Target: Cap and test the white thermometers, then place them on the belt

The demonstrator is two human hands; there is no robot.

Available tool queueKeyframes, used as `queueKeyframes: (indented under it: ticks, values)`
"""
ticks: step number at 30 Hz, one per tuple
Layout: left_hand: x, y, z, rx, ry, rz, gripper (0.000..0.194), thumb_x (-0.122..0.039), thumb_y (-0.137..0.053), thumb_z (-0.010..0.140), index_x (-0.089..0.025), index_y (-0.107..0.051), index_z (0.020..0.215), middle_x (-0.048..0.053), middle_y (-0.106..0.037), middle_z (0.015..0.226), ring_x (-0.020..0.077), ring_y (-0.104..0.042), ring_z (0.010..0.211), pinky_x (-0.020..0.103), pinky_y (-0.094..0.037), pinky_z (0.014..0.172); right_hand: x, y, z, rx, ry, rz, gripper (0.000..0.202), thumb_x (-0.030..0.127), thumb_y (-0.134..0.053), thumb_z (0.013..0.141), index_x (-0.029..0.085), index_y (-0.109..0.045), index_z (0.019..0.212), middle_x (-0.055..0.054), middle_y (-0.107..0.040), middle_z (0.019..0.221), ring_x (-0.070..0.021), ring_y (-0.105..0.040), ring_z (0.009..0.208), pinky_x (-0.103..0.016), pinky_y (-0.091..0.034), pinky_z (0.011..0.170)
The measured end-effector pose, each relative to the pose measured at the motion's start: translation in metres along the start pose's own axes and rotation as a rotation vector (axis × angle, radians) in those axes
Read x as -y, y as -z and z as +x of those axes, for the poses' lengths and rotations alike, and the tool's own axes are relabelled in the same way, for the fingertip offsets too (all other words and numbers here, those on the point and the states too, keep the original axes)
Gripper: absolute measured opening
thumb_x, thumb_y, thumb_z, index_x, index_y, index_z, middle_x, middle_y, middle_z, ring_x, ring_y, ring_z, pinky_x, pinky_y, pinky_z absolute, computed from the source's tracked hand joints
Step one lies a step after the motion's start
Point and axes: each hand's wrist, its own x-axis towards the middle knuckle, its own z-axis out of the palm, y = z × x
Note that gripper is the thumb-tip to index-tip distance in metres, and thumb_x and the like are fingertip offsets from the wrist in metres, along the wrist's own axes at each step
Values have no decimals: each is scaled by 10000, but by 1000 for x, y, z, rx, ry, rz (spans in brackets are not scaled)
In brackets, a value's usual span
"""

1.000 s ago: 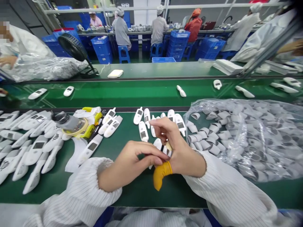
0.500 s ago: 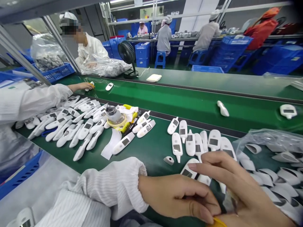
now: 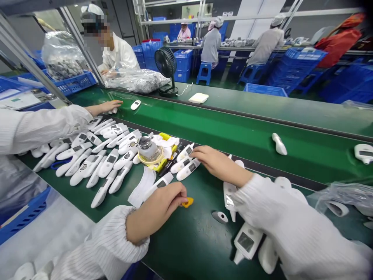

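In the head view my left hand (image 3: pixel 160 208) is closed over the near table, pinching a small yellow-orange piece (image 3: pixel 188 202) that looks like a rubber finger cot. My right hand (image 3: pixel 220 165) reaches across to the left, palm down with its fingers stretched. Its fingertips are at the end of a white ear thermometer (image 3: pixel 185 151); I cannot tell whether they touch. Two more white thermometers (image 3: pixel 189 169) lie beside that one. Under my right sleeve are further thermometers, partly hidden, one with a grey screen (image 3: pixel 246 242). A small white oval cap (image 3: pixel 220 217) with a dark hole lies nearby.
Left stands a metal-topped bottle (image 3: pixel 148 147) by a yellow holder. Many thermometers (image 3: pixel 107 161) lie near a co-worker's hand (image 3: pixel 106 107). A green conveyor (image 3: pixel 221 128) runs behind, with a few thermometers on it. White shells and a plastic bag (image 3: pixel 346 192) are at right.
My hands were together at the lower right. They have parted: my left hand moved left with the yellow-orange piece, and my right reached forward and left to the thermometers.
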Motion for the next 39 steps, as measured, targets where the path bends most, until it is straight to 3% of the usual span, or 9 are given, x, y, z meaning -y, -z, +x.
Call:
queueKeyframes:
  ticks: [3,6,14,22,27,29,33,36,39]
  values:
    - [15,0,3,-111,-55,196,200,-157,-384,998,-194,-530,868,-9,-666,852,115,-642,740,212,-515,671,-8,-31,36,40,77,-17,429,54,-326,967,90,-604,1291,-193,-559,1382,-288,-503,1298,-493,-425,1093]
    - [35,7,2,-214,-79,274,208,-179,-373,1013,-186,-538,886,20,-662,867,132,-641,759,239,-523,694,-18,-41,35,49,94,12,385,77,-365,969,119,-636,1240,-159,-625,1268,-266,-530,1215,-449,-469,1033]
    - [75,4,43,-322,-196,515,191,-177,-442,999,-163,-591,881,47,-663,861,169,-624,790,293,-502,726,-22,-24,9,165,29,158,345,29,-456,880,176,-698,1077,-86,-699,1082,-223,-608,1019,-351,-485,892]
    - [63,-6,54,-401,-231,765,185,-114,-511,944,-140,-676,865,94,-680,891,230,-601,803,346,-484,713,-1,-11,70,-28,-147,75,437,7,-393,901,188,-658,1198,-66,-662,1171,-182,-632,997,-276,-446,784]
    - [40,35,42,-548,-218,788,245,-207,-477,984,-139,-689,881,82,-689,894,201,-622,811,308,-476,732,0,-22,129,-34,-130,4,341,51,-481,921,191,-727,1111,-91,-613,1182,-207,-604,1062,-281,-452,791]
    - [33,67,46,-577,-56,781,289,-239,-431,996,-140,-695,936,95,-701,959,210,-638,860,309,-468,763,0,-29,145,-17,-127,-33,249,116,-549,922,172,-755,1051,-127,-598,1156,-238,-603,1043,-307,-470,772]
    - [31,128,72,-389,355,727,377,-343,-383,960,-165,-703,1053,117,-719,1055,279,-646,918,347,-438,758,8,-36,158,18,-110,-111,167,143,-587,919,108,-735,988,-147,-589,1184,-259,-590,1068,-352,-519,793]
    - [43,147,104,-144,344,647,378,-415,-444,861,-173,-733,892,121,-742,909,292,-646,801,338,-412,674,16,-38,160,37,-100,-163,173,152,-532,965,104,-695,996,-110,-585,1222,-222,-579,1091,-356,-545,830]
    - [58,146,132,145,323,552,377,-512,-527,745,-185,-693,658,86,-687,691,254,-603,653,308,-385,606,17,-39,160,34,-75,-197,260,139,-445,997,101,-701,974,-140,-551,1262,-234,-541,1143,-354,-563,824]
